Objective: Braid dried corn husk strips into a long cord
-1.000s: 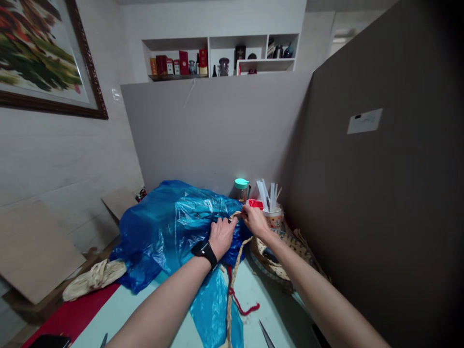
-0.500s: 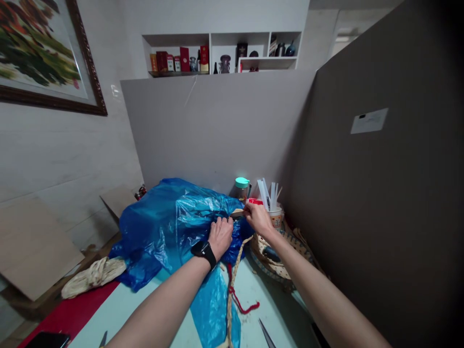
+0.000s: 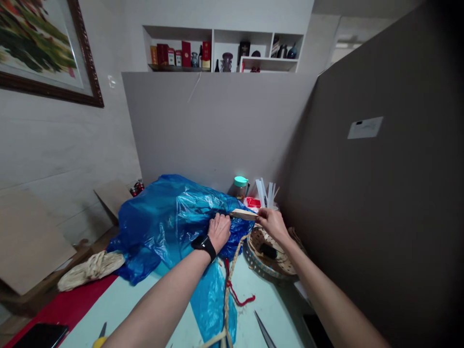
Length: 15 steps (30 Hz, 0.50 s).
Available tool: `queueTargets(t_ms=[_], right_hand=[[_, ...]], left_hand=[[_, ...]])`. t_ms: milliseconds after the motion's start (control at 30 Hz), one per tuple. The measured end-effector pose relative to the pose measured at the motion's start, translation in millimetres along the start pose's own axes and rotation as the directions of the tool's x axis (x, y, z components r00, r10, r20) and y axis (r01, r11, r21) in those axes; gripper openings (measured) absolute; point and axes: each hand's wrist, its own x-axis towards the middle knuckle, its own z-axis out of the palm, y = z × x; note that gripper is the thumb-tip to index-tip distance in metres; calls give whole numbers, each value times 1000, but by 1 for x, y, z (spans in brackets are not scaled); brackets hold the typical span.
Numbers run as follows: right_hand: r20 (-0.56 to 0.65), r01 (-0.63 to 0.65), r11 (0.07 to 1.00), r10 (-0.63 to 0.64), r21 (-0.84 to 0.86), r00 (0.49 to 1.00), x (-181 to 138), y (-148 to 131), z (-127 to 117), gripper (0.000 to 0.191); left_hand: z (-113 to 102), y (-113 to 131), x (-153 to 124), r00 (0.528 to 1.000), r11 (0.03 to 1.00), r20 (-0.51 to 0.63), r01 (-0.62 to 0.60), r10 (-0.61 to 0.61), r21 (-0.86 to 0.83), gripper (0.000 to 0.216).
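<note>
A large blue plastic bag (image 3: 152, 217) lies bunched across the back of the table. My left hand (image 3: 219, 232), with a black watch at the wrist, has its fingers curled on the bag near its opening. My right hand (image 3: 272, 223) pinches the end of a pale, flat strip of dried plant fibre (image 3: 244, 214) that stretches out of the bag's mouth; the strip's other end is hidden by the bag and my left hand. Between my forearms hangs a braid of pale fibre (image 3: 234, 263), with a red cord (image 3: 235, 296) around it.
A round woven basket (image 3: 268, 276) holding a dark object stands by my right forearm. Behind it are a teal-lidded jar (image 3: 240, 186) and white sticks (image 3: 261, 191). Pointed metal tweezers or scissors (image 3: 265, 331) lie in front. Leftward are a fibre bundle (image 3: 92, 270) and a phone (image 3: 41, 336).
My right hand has moved rightward, drawing more of the pale strip out of the bag. My left hand stays on the bag. The basket shows more fully now.
</note>
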Motion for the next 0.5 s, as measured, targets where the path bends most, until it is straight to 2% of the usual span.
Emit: queueTargets(t_ms=[300, 400, 500], right_hand=[[-159, -55, 998, 57, 22, 986, -12, 18, -23, 16], [-248, -104, 994, 96, -18, 964, -19, 27, -42, 20], [-336, -175, 982, 143, -67, 931, -35, 29, -74, 19]], left_hand=[[-5, -3, 4, 998, 1000, 63, 15, -16, 19, 32], [-7, -2, 8, 995, 999, 88, 37, -39, 23, 33], [-8, 0, 12, 993, 998, 107, 53, -55, 21, 33]])
